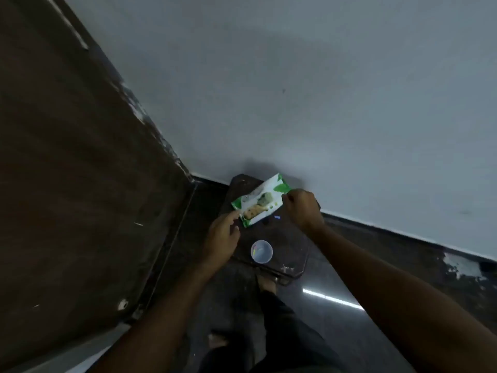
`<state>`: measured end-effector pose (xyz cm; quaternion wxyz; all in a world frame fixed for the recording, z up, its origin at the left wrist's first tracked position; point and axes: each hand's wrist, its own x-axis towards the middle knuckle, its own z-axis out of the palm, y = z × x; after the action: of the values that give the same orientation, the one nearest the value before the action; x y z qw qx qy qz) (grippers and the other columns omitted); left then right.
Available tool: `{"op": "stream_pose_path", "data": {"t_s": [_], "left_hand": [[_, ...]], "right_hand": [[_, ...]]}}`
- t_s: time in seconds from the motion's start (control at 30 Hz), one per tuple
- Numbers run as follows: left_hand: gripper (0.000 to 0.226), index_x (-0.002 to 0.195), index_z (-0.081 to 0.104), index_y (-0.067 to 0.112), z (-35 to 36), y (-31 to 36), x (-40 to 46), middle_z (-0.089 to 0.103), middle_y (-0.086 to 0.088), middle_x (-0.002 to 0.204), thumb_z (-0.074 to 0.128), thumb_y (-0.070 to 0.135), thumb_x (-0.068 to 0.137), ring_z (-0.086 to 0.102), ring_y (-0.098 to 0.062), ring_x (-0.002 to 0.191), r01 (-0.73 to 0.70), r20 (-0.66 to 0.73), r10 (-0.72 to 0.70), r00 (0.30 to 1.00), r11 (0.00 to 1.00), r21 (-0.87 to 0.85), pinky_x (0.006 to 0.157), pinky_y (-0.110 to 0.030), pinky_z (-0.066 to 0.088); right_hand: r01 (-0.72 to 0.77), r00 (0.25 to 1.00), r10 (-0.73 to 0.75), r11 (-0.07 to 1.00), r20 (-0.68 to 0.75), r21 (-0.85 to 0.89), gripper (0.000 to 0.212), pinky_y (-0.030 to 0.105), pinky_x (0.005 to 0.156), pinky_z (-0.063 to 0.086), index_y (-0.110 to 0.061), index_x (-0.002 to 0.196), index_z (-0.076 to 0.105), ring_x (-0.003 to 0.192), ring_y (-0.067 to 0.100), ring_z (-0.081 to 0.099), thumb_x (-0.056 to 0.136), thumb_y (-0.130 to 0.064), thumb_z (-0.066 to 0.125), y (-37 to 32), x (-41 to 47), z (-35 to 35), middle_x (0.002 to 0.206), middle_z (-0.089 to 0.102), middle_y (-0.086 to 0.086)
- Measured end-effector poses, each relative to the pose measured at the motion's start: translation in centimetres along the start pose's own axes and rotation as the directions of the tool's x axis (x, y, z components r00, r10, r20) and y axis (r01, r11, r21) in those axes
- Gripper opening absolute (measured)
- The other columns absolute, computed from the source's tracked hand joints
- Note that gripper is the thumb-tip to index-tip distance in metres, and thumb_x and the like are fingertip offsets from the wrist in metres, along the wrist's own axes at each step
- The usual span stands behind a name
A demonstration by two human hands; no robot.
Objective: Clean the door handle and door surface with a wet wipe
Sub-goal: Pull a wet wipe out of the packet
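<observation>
A green and white wet wipe pack (260, 200) lies over a small dark stool (290, 246) by the wall. My right hand (302, 208) pinches the pack's far right edge. My left hand (223, 238) touches the pack's near left corner with its fingertips, fingers loosely curled. The dark brown door (70, 170) fills the left side of the view; its handle is out of sight.
A small clear plastic cup (261, 251) stands on the stool nearer to me. A grey-white wall (322, 90) rises behind, with a dark skirting along the glossy dark floor (336, 292). My bare feet and dark trousers show below the stool.
</observation>
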<state>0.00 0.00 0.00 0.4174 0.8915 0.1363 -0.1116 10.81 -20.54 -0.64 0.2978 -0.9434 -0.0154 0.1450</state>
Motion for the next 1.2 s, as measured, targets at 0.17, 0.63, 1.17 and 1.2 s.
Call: {"op": "stream_pose_path", "data": {"t_s": [0.17, 0.63, 1.17, 1.2], "left_hand": [[0.041, 0.127, 0.067, 0.011, 3.5, -1.4, 5.7, 0.067, -0.012, 0.126, 0.062, 0.000, 0.088, 0.063, -0.032, 0.117, -0.020, 0.042, 0.017, 0.999, 0.997, 0.074, 0.099, -0.046, 0.052], [0.037, 0.117, 0.072, 0.011, 11.4, -4.3, 17.2, 0.064, -0.015, 0.113, 0.077, 0.016, 0.081, 0.060, -0.035, 0.111, -0.047, 0.072, 0.030, 0.997, 0.967, 0.250, 0.094, -0.041, 0.049], [0.025, 0.106, 0.076, 0.013, 10.4, -2.2, 17.4, 0.064, -0.010, 0.106, 0.075, 0.029, 0.087, 0.063, -0.026, 0.098, 0.086, -0.057, -0.079, 0.995, 0.989, 0.122, 0.079, -0.040, 0.054], [0.024, 0.104, 0.076, 0.012, 10.3, -2.2, 17.3, 0.065, -0.011, 0.104, 0.074, 0.028, 0.087, 0.063, -0.026, 0.096, 0.096, -0.052, -0.091, 0.995, 0.990, 0.105, 0.077, -0.039, 0.053]], "right_hand": [[-0.175, 0.976, 0.170, 0.984, 0.133, 0.022, 0.018, 0.037, 0.066, 0.052, -0.004, 0.071, 0.063, 0.075, 0.023, 0.067, 0.086, -0.009, 0.055, 4.0, 3.1, 3.5, 0.077, 0.071, 0.011], [-0.097, 0.989, 0.087, 0.992, 0.121, 0.085, 0.032, 0.037, 0.083, 0.051, -0.009, 0.119, 0.068, 0.097, 0.032, 0.063, 0.087, -0.011, 0.068, 5.1, 10.0, 12.9, 0.107, 0.064, 0.017], [-0.189, 0.962, 0.260, 0.844, -0.076, 0.502, 0.012, 0.003, 0.056, 0.041, -0.020, 0.078, 0.067, 0.065, -0.010, 0.060, 0.090, -0.019, 0.069, 2.1, 9.1, 10.0, 0.069, 0.063, -0.016], [-0.175, 0.967, 0.243, 0.850, -0.075, 0.497, 0.012, 0.003, 0.056, 0.041, -0.021, 0.079, 0.066, 0.065, -0.011, 0.059, 0.090, -0.017, 0.069, 1.9, 9.2, 9.9, 0.068, 0.062, -0.017]]}}
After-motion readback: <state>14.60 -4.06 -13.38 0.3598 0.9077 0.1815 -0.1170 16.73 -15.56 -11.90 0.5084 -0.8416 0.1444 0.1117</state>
